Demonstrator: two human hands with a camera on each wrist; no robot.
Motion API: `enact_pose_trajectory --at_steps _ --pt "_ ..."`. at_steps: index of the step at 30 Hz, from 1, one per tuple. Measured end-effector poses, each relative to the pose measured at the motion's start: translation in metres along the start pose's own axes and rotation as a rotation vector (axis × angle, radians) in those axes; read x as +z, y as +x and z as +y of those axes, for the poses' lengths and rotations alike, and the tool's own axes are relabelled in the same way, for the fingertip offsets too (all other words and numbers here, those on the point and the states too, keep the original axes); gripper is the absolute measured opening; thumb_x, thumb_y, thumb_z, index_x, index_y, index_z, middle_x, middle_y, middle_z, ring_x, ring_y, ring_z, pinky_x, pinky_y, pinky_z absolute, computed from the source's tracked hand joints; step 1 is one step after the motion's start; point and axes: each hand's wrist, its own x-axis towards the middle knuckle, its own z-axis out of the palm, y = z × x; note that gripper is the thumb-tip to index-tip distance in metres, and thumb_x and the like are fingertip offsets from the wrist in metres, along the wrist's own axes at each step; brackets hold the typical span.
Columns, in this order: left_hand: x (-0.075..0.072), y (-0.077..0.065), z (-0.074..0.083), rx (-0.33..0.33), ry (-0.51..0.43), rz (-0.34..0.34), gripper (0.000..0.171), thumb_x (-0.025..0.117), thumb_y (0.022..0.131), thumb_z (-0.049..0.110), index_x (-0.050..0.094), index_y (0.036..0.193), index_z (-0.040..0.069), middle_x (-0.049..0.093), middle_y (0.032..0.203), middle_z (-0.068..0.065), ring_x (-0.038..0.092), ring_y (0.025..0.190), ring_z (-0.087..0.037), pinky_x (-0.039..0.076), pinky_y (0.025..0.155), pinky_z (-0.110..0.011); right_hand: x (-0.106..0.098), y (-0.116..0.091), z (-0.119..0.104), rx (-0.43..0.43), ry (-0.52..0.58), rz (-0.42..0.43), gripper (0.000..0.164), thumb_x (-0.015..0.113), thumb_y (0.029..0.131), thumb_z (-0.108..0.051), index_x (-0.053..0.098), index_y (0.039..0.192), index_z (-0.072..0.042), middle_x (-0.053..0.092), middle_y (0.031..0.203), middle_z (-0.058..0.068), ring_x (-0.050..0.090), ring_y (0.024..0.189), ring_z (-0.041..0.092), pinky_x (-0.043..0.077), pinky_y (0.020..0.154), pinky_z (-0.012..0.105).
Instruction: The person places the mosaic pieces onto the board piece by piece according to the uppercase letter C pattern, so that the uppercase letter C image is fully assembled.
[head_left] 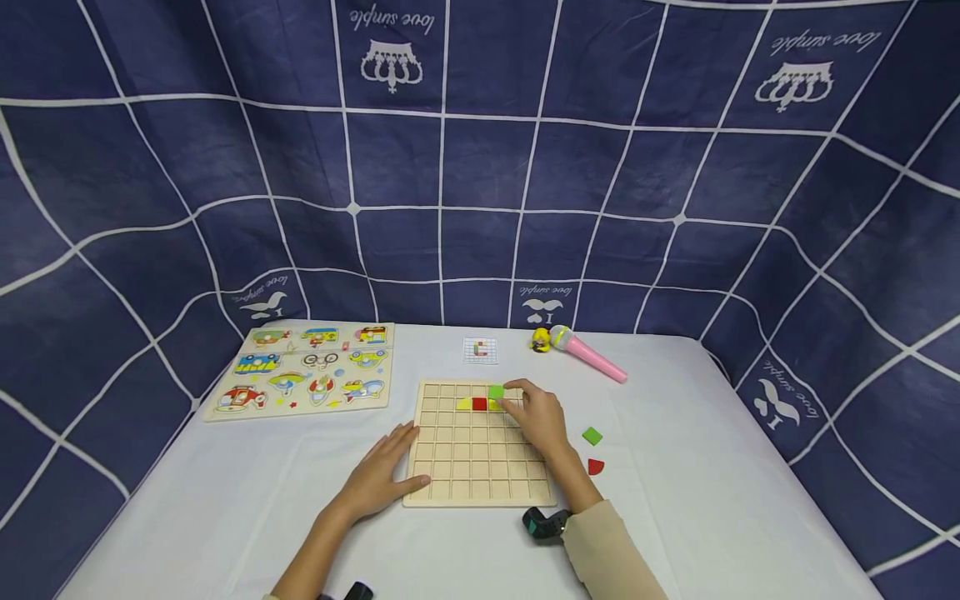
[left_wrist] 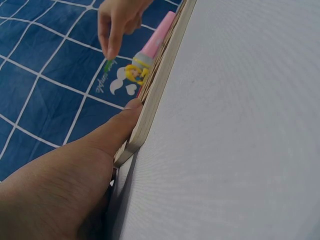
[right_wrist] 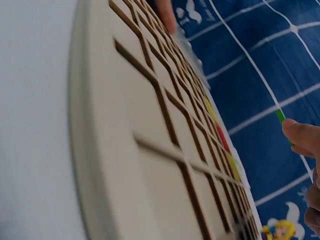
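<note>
A wooden grid board (head_left: pixel 480 452) lies on the white table. Near its far edge a red square tile (head_left: pixel 479 404) sits in a cell, with a yellow tile (head_left: pixel 464 405) to its left and another yellow piece partly covered on its right. Between thumb and fingertips my right hand (head_left: pixel 542 419) pinches a green square tile (head_left: pixel 496 391); the right wrist view shows this tile (right_wrist: pixel 280 116) raised above the board. My left hand (head_left: pixel 377 481) rests at the board's left edge, thumb on the near left corner and fingers extended along the side.
Right of the board lie a loose green tile (head_left: pixel 592 436) and a red quarter-round piece (head_left: pixel 596 467). Behind it are a printed pattern card (head_left: pixel 480 351), a small yellow-haired figure (head_left: pixel 540 340) and a pink microphone (head_left: pixel 592 357). A vehicle puzzle board (head_left: pixel 303 375) occupies the back left.
</note>
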Motion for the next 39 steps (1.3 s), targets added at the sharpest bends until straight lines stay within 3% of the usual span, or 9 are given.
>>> enact_pose_trajectory --at_steps 4,6,10,13,27,35,39 --pt "0.000 0.000 0.000 0.007 -0.001 0.008 0.089 0.064 0.077 0.056 0.030 0.145 0.008 0.024 0.150 -0.008 0.015 0.139 -0.027 0.011 0.112 -0.043 0.020 -0.002 -0.012 -0.017 0.007 -0.045 0.028 0.073 0.079 -0.034 0.069 0.100 -0.016 0.031 0.048 -0.009 0.023 0.043 0.004 0.022 0.037 0.021" --pt "0.000 0.000 0.000 0.006 -0.002 0.008 0.089 0.064 0.077 0.056 0.030 0.145 0.008 0.024 0.150 -0.009 0.015 0.139 -0.027 0.011 0.112 -0.043 0.028 -0.004 -0.015 -0.018 0.006 -0.080 0.028 0.073 0.079 -0.035 0.069 0.099 -0.016 0.042 0.049 -0.007 0.031 0.044 0.005 0.027 0.038 0.021" --pt "0.000 0.000 0.000 0.003 -0.002 0.002 0.089 0.064 0.077 0.056 0.030 0.145 0.008 0.024 0.150 -0.008 0.015 0.139 -0.026 0.011 0.112 -0.044 0.039 -0.008 -0.018 -0.009 -0.021 -0.149 0.028 0.072 0.078 -0.038 0.070 0.098 -0.018 0.067 0.073 0.000 0.057 0.060 0.013 0.043 0.049 0.026" --pt "0.001 -0.001 0.000 0.003 -0.002 0.006 0.089 0.064 0.077 0.057 0.031 0.144 0.008 0.025 0.150 -0.008 0.016 0.139 -0.026 0.012 0.112 -0.044 0.043 -0.010 -0.018 -0.016 -0.043 -0.172 0.028 0.072 0.079 -0.038 0.070 0.098 -0.018 0.070 0.089 0.002 0.065 0.076 0.020 0.050 0.059 0.031" --pt "0.002 0.000 0.000 -0.001 0.006 0.005 0.088 0.064 0.078 0.055 0.031 0.144 0.009 0.025 0.150 -0.008 0.017 0.138 -0.027 0.012 0.112 -0.045 0.050 -0.012 -0.020 -0.007 -0.089 -0.209 0.031 0.072 0.078 -0.041 0.070 0.098 -0.018 0.070 0.094 -0.001 0.065 0.082 0.022 0.051 0.063 0.032" --pt "0.001 -0.001 0.002 -0.002 0.003 0.010 0.087 0.065 0.078 0.054 0.031 0.144 0.008 0.026 0.150 -0.009 0.017 0.138 -0.027 0.012 0.112 -0.044 0.044 -0.013 -0.020 -0.011 -0.071 -0.202 0.032 0.073 0.077 -0.040 0.069 0.101 -0.019 0.070 0.093 0.001 0.064 0.075 0.019 0.049 0.059 0.031" --pt "0.000 -0.001 0.002 -0.001 0.001 0.008 0.087 0.065 0.078 0.054 0.031 0.144 0.008 0.025 0.150 -0.009 0.016 0.138 -0.027 0.012 0.112 -0.044 0.033 -0.014 -0.016 -0.004 -0.041 -0.177 0.032 0.073 0.078 -0.039 0.069 0.101 -0.018 0.065 0.069 0.003 0.053 0.058 0.015 0.042 0.048 0.029"
